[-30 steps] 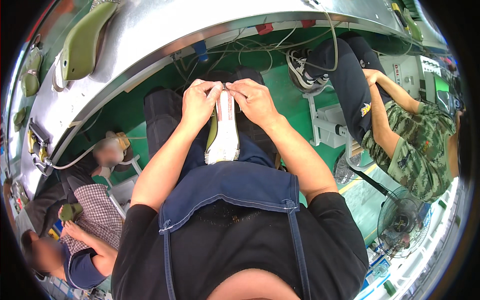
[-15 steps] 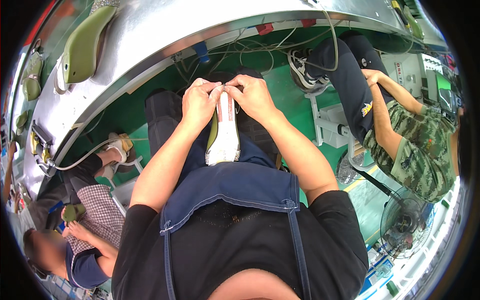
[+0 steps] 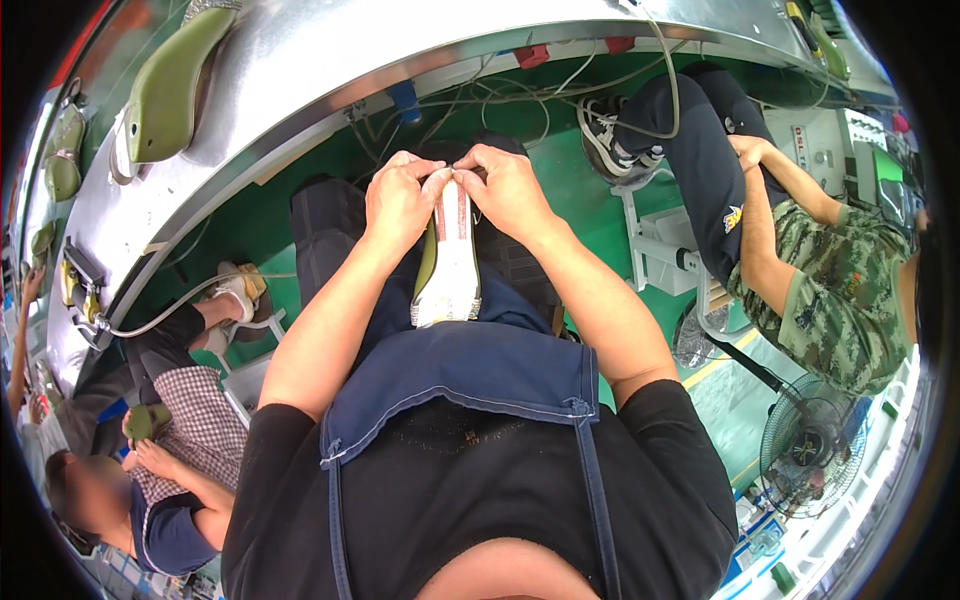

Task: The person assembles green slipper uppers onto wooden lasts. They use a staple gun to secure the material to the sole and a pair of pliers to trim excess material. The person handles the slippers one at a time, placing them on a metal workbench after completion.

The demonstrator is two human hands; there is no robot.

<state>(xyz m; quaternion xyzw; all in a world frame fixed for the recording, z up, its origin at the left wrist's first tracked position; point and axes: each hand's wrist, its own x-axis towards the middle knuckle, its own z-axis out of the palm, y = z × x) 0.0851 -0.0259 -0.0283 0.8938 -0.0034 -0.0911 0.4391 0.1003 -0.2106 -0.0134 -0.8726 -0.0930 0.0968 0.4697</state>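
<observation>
A green shoe last [image 3: 426, 265] lies bottom up across my lap, its far end pointing away from me. A white insole with a reddish-brown strip [image 3: 450, 280] covers its underside, and sparkly silver trim [image 3: 473, 308] shows at the near end. My left hand [image 3: 402, 203] is closed on the far end, thumb and fingers pinched. From the other side my right hand [image 3: 508, 195] pinches the same end, the fingertips of both hands almost meeting. What lies between those fingertips is too small to make out.
A metal-topped bench [image 3: 300, 60] curves ahead, with another green last [image 3: 172, 95] on it at left. Cables [image 3: 540, 98] hang beneath. Co-workers sit at right [image 3: 830, 280] and lower left [image 3: 180, 510], the latter holding a green last. A fan [image 3: 812, 445] stands at right.
My fingertips have shifted slightly at the far end of the last, which stays in place. At the far left, a person's arm has come up beside the bench.
</observation>
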